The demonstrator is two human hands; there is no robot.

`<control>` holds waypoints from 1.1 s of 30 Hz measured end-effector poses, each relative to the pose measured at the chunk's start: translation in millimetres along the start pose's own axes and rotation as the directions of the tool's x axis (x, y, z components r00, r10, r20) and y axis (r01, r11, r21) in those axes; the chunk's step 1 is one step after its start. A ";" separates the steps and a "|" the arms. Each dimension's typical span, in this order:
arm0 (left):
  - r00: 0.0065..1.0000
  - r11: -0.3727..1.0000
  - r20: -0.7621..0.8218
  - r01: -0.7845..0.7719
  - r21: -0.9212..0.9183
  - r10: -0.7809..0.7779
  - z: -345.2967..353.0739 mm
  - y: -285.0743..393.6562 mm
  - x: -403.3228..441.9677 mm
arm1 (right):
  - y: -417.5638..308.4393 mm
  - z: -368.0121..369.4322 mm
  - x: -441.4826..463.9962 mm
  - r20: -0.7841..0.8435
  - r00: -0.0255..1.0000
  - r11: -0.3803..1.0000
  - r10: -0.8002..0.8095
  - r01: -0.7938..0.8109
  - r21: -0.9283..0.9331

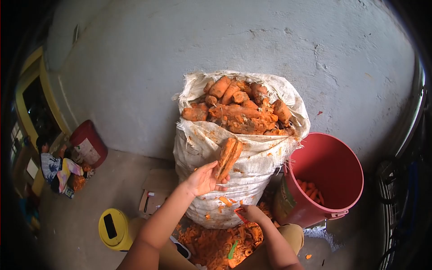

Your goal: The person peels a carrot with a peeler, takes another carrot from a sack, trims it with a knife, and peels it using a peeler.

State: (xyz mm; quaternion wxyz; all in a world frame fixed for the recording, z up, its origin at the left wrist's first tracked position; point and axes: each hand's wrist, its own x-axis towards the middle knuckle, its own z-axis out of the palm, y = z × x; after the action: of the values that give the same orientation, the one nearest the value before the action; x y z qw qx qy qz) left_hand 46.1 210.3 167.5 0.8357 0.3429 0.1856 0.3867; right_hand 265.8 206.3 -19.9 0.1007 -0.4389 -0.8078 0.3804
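My left hand [203, 181] is closed round a thick, scarred carrot [228, 158], held up in front of the sack. Lower and to the right, my right hand [252, 213] grips a small red peeler [241, 216], partly covered by the fingers. Orange shavings [226, 201] show between the hands, against the sack's front. A white woven sack [211, 155] stands before me, its top heaped with large, dirty carrots [238, 112]. Below my hands, a pile of orange peelings [216, 243] lies between my legs, with a green strip [232, 249] on it.
To the right a red bucket [333, 171] holds several peeled carrots [310, 191]. A yellow container [114, 229] with a dark phone-like rectangle on its lid stands at left. Farther left are another person [58, 166] and a red bin [90, 144]. A grey wall [135, 67] rises behind the sack.
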 end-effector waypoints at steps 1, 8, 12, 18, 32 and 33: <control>1.000 1.000 -0.008 0.006 0.029 -0.005 5.1 -1.0 -0.8 | 0.0 -0.6 -0.8 0.002 1.000 1.000 -0.002 0.002 0.005; 1.000 0.996 -0.004 -0.031 0.080 0.031 13.3 -4.6 1.2 | 1.1 -0.6 -1.1 0.006 1.000 1.000 -0.004 0.004 -0.007; 0.990 0.989 -0.058 -0.123 0.078 0.128 18.4 -3.3 1.4 | -2.0 -2.4 -0.9 0.005 1.000 1.000 -0.003 0.003 -0.021; 0.939 0.905 -0.087 -0.290 0.312 0.332 62.6 14.4 3.5 | -8.0 -5.1 -4.0 -0.018 0.999 0.999 -0.045 0.045 0.015; 0.819 -0.116 -0.416 0.494 0.862 0.395 138.6 210.9 142.6 | -9.5 -10.4 0.6 0.029 1.000 1.000 -0.009 0.010 -0.027; 0.812 -0.186 -0.427 0.527 0.829 0.398 147.4 205.7 155.1 | -12.6 -11.6 -1.0 0.035 0.999 1.000 -0.006 0.007 -0.016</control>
State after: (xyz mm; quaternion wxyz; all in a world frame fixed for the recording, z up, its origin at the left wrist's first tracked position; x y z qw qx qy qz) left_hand 122.2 362.7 410.5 0.1732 0.7075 0.6727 0.1302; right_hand 264.2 207.5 -2.9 0.0841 -0.4303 -0.8140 0.3810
